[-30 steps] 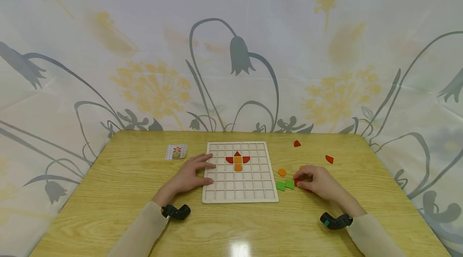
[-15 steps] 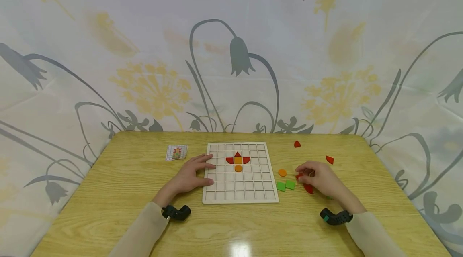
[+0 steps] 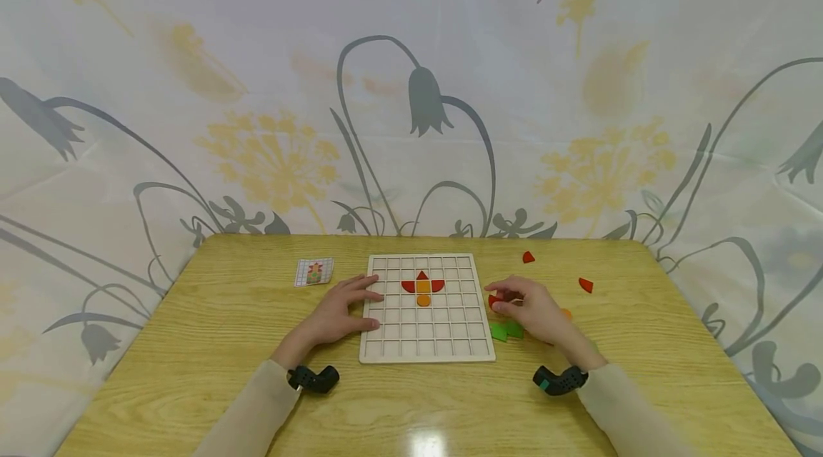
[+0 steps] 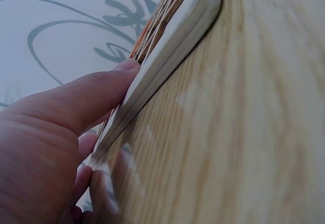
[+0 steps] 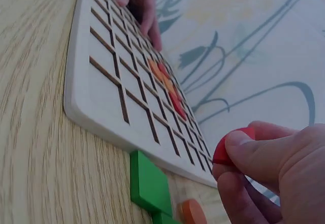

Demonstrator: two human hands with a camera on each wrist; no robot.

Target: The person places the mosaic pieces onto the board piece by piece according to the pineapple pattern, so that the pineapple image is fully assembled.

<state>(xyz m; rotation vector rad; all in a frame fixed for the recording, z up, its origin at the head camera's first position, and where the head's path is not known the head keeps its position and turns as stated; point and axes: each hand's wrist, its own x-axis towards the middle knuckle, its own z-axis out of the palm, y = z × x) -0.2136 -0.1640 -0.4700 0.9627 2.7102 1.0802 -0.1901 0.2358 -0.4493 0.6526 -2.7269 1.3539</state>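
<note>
Wood-grain table (image 3: 386, 400), flowered backdrop (image 3: 546, 86)
My right hand (image 3: 536, 310) pinches and partly hides a red piece (image 5: 221, 151) beside the grid board (image 3: 427, 358); my left hand (image 3: 336, 314), fingers spread, rests on its edge.

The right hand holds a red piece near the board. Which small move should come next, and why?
Probably, the right hand should carry the red piece left over the board, toward the orange disc on it: the piece is pinched near the board's right edge, and the left hand rests on the opposite edge. Which cell, I cannot tell.
</note>
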